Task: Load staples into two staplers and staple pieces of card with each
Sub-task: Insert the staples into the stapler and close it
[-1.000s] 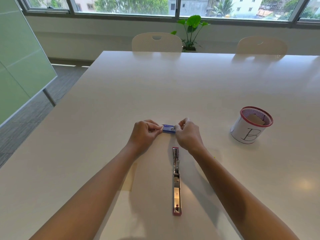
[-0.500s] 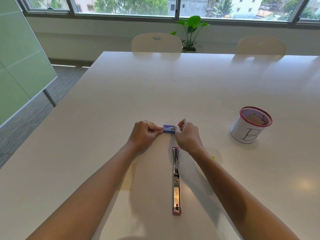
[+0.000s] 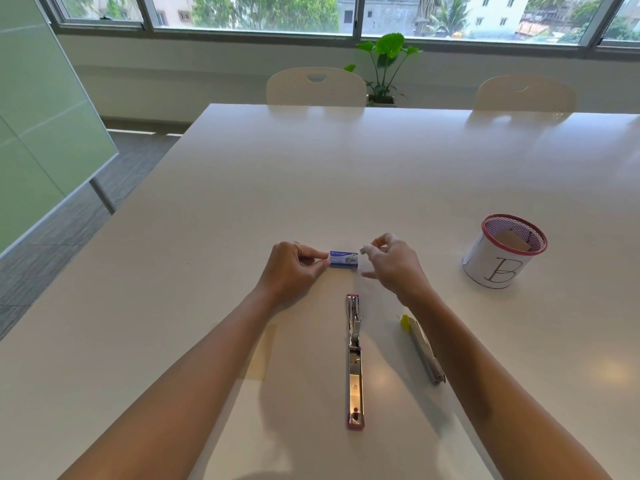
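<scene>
The right hand (image 3: pixel 393 263) pinches a staple strip (image 3: pixel 363 250) beyond the open pink stapler (image 3: pixel 354 358), whose channel runs lengthwise toward the table's (image 3: pixel 242 188) near edge; the left hand (image 3: pixel 292 268) grips the staple box (image 3: pixel 343 259).

Hands at a staple box, two opened staplers on the table

The left hand (image 3: pixel 294 268) pinches a blue staple box (image 3: pixel 343 259); the right hand (image 3: pixel 394 263), just beside it, pinches a small grey piece (image 3: pixel 364 250), perhaps a strip of staples. A pink stapler (image 3: pixel 354 362) lies opened flat nearer the person, a yellow stapler (image 3: pixel 423 348) partly under the right forearm, a mesh cup (image 3: pixel 498 258) to the right.
</scene>
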`<state>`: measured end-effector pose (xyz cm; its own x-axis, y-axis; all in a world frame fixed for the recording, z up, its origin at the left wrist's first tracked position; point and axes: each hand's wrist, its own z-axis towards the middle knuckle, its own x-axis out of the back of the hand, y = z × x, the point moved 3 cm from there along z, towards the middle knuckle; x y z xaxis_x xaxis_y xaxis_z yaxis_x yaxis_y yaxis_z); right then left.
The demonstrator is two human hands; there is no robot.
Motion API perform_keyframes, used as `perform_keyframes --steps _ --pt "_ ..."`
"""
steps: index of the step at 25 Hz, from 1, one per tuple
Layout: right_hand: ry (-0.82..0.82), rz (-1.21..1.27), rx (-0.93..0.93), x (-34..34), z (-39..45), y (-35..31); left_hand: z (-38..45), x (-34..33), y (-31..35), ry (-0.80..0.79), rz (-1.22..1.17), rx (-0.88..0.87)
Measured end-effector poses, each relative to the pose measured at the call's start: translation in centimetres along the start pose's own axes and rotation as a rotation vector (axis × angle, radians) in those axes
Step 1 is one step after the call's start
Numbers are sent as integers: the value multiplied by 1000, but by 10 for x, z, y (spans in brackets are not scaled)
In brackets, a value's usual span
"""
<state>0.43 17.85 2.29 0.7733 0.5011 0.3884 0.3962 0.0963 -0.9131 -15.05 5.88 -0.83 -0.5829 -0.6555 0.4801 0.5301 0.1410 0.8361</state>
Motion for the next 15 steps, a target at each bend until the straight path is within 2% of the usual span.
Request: perform_keyframes --steps 2,5,9,12,15 --pt "-30 168 -13 9 -4 -2 1 0 2 -10 -2 -26" --pt "-60 241 3 17 -15 -2 2 2 5 11 10 -83" --pt "-251 162 44 13 -34 3 1 2 6 35 54 -127" --pt "-312 -37 140 13 -43 8 2 2 7 33 68 -125" --pt "-346 -87 184 15 -50 10 -2 2 14 37 86 -117"
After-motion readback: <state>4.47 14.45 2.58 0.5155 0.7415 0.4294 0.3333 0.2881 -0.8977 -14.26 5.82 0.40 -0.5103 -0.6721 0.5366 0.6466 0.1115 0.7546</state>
